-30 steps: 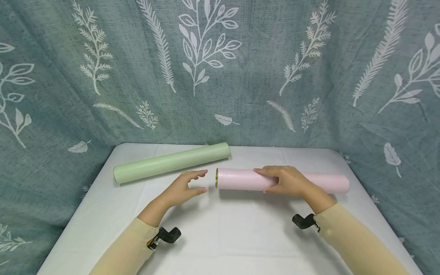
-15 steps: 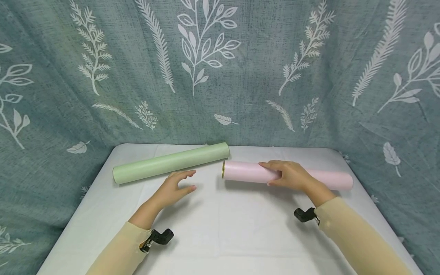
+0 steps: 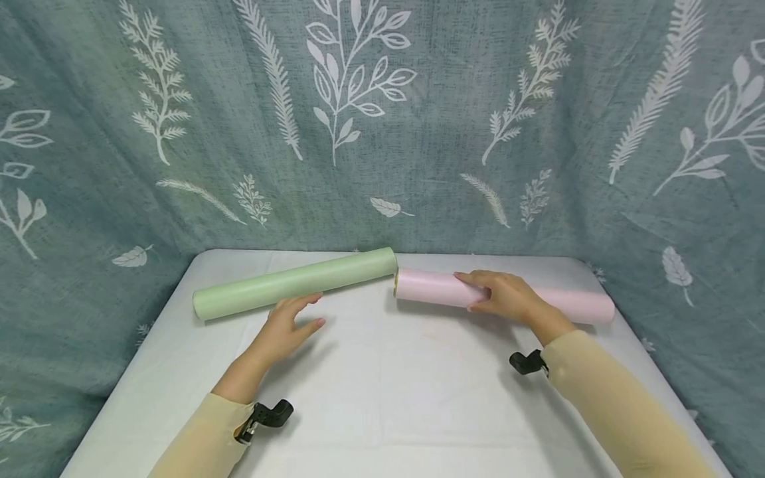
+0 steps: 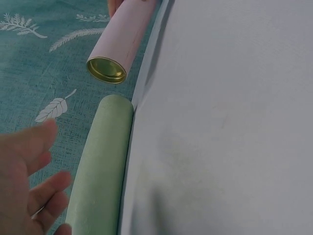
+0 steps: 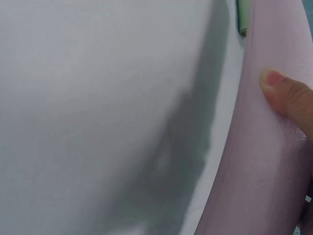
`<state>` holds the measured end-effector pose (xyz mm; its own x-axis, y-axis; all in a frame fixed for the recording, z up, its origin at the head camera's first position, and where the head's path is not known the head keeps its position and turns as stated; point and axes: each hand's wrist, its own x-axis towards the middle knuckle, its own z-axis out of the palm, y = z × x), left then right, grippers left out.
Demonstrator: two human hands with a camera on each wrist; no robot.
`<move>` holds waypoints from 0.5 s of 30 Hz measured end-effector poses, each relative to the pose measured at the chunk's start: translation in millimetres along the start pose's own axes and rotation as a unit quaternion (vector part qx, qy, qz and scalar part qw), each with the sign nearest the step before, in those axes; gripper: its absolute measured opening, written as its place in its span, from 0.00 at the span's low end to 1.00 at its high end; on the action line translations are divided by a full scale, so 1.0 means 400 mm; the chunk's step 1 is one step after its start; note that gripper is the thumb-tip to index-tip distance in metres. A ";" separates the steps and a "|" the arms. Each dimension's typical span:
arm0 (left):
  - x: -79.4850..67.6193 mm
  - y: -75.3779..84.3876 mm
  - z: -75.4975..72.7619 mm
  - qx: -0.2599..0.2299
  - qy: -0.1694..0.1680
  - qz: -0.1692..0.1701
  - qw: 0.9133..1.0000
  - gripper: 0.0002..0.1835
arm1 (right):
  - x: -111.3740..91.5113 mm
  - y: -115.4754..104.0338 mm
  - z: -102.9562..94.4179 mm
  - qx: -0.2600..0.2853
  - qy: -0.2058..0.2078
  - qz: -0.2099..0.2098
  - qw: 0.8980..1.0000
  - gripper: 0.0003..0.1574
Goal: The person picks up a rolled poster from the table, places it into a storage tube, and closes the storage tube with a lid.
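My right hand (image 3: 508, 296) grips a long pink tube (image 3: 431, 288) near its middle, thumb on the near side and fingers over the top. In the left wrist view the pink tube's end shows a gold metal rim (image 4: 106, 70). A pale green tube (image 3: 293, 281) lies slantwise at the back left of the table, its right end close to the pink tube's left end. In front of the green tube, my left hand (image 3: 284, 329) hovers with fingers and thumb spread apart, holding nothing.
A white cloth covers the table (image 3: 382, 405). Behind it and at both sides hangs a blue-green curtain (image 3: 442, 139) with white leaf prints. A black camera mount (image 3: 271, 414) sits on the left wrist, another on the right.
The right hand has moved the pink tube away toward the back of the table and slightly right. My left hand has drawn back to the left, away from the pink tube's end.
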<state>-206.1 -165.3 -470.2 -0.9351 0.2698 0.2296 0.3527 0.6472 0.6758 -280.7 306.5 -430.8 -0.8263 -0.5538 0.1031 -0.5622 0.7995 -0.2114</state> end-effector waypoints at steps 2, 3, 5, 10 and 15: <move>-0.005 0.000 -0.002 0.004 0.014 0.001 1.000 0.29 | 0.005 0.007 0.003 0.000 -0.001 0.002 1.000 0.48; -0.008 -0.001 -0.002 0.007 0.022 0.002 1.000 0.29 | 0.007 0.011 0.006 0.000 -0.002 0.004 1.000 0.48; -0.013 -0.004 -0.002 0.014 0.037 0.003 0.999 0.28 | 0.011 0.020 0.010 -0.003 -0.008 0.010 1.000 0.48; -0.026 -0.014 -0.002 0.027 0.065 0.004 0.998 0.27 | 0.016 0.044 0.015 -0.006 -0.023 0.031 0.999 0.49; -0.035 -0.018 -0.011 0.030 0.069 -0.004 0.997 0.27 | 0.025 0.060 0.017 0.005 -0.032 0.045 0.998 0.50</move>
<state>-195.4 -176.8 -475.3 -0.9325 0.1665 0.3206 0.3423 0.6913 0.6364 -302.1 318.5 -441.2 -0.8690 -0.4943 0.0215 -0.4858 0.8443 -0.2263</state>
